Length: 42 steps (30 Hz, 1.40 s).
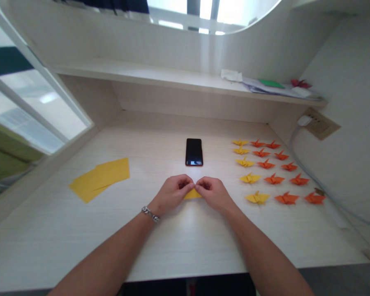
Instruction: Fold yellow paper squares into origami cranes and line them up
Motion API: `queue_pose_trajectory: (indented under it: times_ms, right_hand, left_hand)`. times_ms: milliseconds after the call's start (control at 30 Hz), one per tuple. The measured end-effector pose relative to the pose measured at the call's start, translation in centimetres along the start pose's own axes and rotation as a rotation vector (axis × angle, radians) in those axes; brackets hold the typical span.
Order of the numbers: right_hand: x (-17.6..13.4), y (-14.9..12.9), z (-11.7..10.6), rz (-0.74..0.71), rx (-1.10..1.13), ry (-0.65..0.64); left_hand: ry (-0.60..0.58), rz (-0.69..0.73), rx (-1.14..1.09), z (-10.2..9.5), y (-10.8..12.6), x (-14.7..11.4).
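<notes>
A small piece of folded yellow paper point(193, 195) lies at the middle of the desk, partly covered by my fingers. My left hand point(174, 190), below which a chain bracelet point(150, 213) circles the wrist, pinches the paper's upper left side. From the other side my right hand point(213, 191) grips it, thumb and finger pressed together. The two sets of fingertips nearly meet at the paper's top. Just beyond them a black phone point(194, 152) lies flat, screen up.
Yellow paper sheets point(111, 172) overlap on the left. On the right stand rows of yellow paper cranes point(250, 178) and orange paper cranes point(274, 179). A cable point(314, 176) runs from a wall socket point(322, 123) down the right edge. Papers lie on the shelf point(160, 76).
</notes>
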State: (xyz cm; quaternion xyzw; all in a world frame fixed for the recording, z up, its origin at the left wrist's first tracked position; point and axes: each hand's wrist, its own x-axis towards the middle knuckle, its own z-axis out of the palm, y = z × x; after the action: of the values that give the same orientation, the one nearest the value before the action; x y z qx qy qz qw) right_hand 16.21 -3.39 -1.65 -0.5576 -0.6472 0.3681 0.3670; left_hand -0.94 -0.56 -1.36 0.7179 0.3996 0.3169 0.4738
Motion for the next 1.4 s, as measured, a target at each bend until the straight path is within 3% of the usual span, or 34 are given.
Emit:
queue_pose_trajectory:
  times_ms: [133, 300, 400, 467, 600, 800, 1033, 1267, 1400]
  right_hand:
    - [0.2, -0.1, -0.2, 0.067, 0.034, -0.009]
    - [0.2, 0.9, -1.3, 0.142, 0.121, -0.06]
    - [0.4, 1.4, -2.2, 0.188, 0.174, -0.007]
    - [0.6, 1.5, -2.6, 0.197, 0.235, 0.059]
    - [0.7, 0.9, -2.0, 0.138, 0.334, 0.083]
    - [0.1, 0.3, -0.7, 0.045, 0.234, 0.013]
    - [-0.1, 0.4, -1.0, -0.016, 0.052, -0.109]
    - [0.2, 0.8, -2.9, 0.074, 0.213, -0.167]
    - [0.1, 0.5, -3.7, 0.093, 0.248, -0.188]
  left_hand:
    - [0.044, -0.004, -0.024, 0.0, 0.0, 0.1]
    - [0.183, -0.065, -0.084, -1.6, -0.5, 0.5]
    - [0.326, -0.075, -0.131, -2.7, -0.7, 0.6]
    - [0.354, -0.078, -0.155, -2.8, -0.8, 0.7]
    - [0.297, -0.066, -0.176, -2.1, -0.8, 0.6]
    - [0.173, -0.076, -0.17, -1.1, -0.3, 0.5]
    - [-0.084, -0.014, 0.102, -1.2, 0.6, -0.1]
    - [-0.172, -0.182, -0.098, -1.7, 1.1, 0.1]
    - [-0.196, -0.207, -0.181, -1.9, 1.0, 0.1]
